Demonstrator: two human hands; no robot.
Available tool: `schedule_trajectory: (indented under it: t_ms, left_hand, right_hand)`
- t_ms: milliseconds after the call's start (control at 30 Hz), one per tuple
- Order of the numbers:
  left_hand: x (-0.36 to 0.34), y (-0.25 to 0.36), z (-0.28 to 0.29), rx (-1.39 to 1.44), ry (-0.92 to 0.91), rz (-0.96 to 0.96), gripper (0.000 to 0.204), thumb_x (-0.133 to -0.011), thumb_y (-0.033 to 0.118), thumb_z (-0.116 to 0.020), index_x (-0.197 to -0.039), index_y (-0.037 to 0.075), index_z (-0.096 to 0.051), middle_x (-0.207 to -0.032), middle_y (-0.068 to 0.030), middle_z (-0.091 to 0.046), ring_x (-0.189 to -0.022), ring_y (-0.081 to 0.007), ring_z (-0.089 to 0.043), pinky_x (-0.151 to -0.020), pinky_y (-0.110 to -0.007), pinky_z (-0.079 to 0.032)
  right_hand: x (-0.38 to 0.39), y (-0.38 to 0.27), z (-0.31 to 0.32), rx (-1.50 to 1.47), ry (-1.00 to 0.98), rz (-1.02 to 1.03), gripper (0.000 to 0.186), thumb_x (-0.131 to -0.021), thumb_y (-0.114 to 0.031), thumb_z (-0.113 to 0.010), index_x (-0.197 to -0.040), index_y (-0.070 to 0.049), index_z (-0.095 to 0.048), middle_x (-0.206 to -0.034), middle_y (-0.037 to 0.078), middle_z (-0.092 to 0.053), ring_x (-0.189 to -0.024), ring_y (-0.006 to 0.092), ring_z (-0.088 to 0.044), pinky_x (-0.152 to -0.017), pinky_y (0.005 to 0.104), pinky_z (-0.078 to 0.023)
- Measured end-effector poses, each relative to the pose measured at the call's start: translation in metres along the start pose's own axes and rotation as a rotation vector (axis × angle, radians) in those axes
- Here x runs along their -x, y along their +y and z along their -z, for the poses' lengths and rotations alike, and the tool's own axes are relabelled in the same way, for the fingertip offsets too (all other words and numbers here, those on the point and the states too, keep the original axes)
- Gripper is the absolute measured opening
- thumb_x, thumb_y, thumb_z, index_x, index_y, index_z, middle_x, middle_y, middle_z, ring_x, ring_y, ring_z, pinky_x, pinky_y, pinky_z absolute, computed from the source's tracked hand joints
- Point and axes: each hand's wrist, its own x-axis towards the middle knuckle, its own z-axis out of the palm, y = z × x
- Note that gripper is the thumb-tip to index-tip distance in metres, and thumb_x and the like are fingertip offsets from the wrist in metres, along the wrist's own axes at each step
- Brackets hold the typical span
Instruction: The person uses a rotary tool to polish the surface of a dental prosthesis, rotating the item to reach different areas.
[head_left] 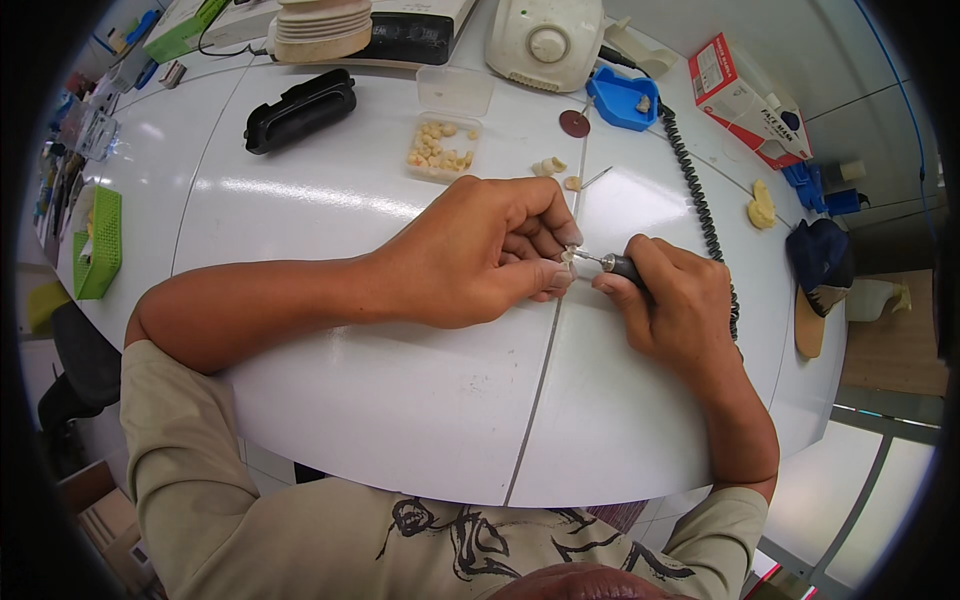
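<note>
My left hand [480, 255] pinches a small pale, tooth-like piece [569, 257] between thumb and fingertips, and its shape is mostly covered. Wrapped round a dark rotary handpiece [625, 268], my right hand [685, 300] points its thin metal bit left against or very close to the piece; I cannot tell whether they touch. Beyond my fingers lie a few cream-coloured bits [548, 166] and a thin metal pin [597, 178]. An open clear plastic box [456, 92] holds several yellowish tooth-like pieces [440, 147].
A coiled black cord [690, 170] runs along the right side from near the cream control unit [545, 45]. Farther back are a blue tray [605, 98], a dark red disc [574, 123], a black case [300, 110] and a cardboard box [745, 105]. At left stands a green basket [110, 245].
</note>
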Motion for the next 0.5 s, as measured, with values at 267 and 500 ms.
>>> schedule_trajectory:
  t_ms: [267, 500]
  left_hand:
    - [0.0013, 0.0008, 0.0001, 0.002, 0.000, 0.009, 0.023, -0.106, -0.007, -0.068, -0.126, -0.009, -0.058, -0.116, -0.0178, -0.075, -0.109, -0.0198, -0.079, -0.094, -0.030, -0.069]
    - [0.0008, 0.0007, 0.0003, -0.014, -0.010, 0.003, 0.024, -0.106, -0.006, -0.069, -0.127, -0.009, -0.058, -0.115, -0.0179, -0.075, -0.108, -0.0199, -0.080, -0.094, -0.030, -0.069]
  right_hand:
    - [0.0004, 0.0007, -0.0010, -0.013, 0.004, -0.003, 0.043, -0.099, -0.044, -0.085, -0.086, -0.009, -0.064, -0.067, 0.008, -0.065, -0.052, 0.0295, -0.062, -0.049, 0.0419, -0.045]
    - [0.0007, 0.0009, -0.0005, -0.032, -0.001, -0.017, 0.043, -0.099, -0.044, -0.085, -0.085, -0.009, -0.063, -0.067, 0.007, -0.065, -0.052, 0.0293, -0.061, -0.049, 0.0421, -0.045]
